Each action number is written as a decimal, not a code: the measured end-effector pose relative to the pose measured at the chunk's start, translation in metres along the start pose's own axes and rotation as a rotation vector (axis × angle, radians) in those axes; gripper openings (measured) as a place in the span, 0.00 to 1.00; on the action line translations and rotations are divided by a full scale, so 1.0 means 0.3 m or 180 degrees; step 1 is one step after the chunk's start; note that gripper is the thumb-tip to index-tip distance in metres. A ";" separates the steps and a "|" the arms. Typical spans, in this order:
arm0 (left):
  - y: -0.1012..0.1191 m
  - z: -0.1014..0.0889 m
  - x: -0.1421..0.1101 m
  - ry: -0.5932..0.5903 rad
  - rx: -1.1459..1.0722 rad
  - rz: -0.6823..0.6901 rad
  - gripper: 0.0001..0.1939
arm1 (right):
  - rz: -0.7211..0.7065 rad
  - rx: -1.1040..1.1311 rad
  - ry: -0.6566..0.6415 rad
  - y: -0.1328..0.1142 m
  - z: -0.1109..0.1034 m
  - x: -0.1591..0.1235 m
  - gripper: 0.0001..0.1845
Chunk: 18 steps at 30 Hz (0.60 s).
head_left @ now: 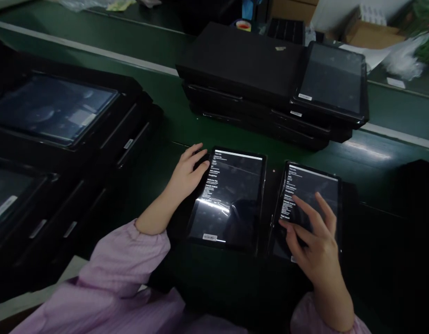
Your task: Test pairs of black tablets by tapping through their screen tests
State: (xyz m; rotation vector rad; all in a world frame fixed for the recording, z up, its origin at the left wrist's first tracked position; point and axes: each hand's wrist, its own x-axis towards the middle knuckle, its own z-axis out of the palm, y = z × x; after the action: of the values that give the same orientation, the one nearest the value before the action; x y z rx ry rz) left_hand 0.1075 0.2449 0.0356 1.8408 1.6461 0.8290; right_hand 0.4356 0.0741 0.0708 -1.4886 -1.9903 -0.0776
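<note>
Two black tablets lie side by side on the dark green work surface, screens up and lit with lines of white text. At the upper left edge of the left tablet (231,218) rests my left hand (189,172), its fingers stretched out and holding nothing. Over the right tablet (312,178) is my right hand (317,246), fingers spread, with fingertips at or just above the text on the screen; whether they touch the glass I cannot tell. A small white label sits at the lower edge of the left tablet.
Behind the two tablets stands a stack of black trays (238,60) with a dark-screened tablet (333,79) on its right end. More trays hold tablets (54,106) at the left. A roll of tape (243,25), clear plastic (404,62) and cardboard (371,35) lie at the back.
</note>
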 end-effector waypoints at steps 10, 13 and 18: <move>0.013 0.010 -0.002 -0.0266 0.0440 0.0116 0.27 | 0.0298 -0.0368 0.0883 0.067 -0.027 -0.020 0.11; 0.037 0.017 -0.002 -0.0485 0.0520 0.0032 0.40 | 0.0380 -0.0440 0.0791 0.080 -0.022 -0.011 0.11; 0.044 0.026 0.027 -0.0371 0.0286 -0.0054 0.31 | 0.0522 -0.0632 0.0404 0.142 -0.032 0.029 0.16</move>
State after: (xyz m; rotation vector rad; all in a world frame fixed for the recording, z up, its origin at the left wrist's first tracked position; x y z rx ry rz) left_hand 0.1228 0.2514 0.0409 1.8956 1.6470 0.6372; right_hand 0.4761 0.0927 0.0693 -1.7222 -1.7951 -0.3001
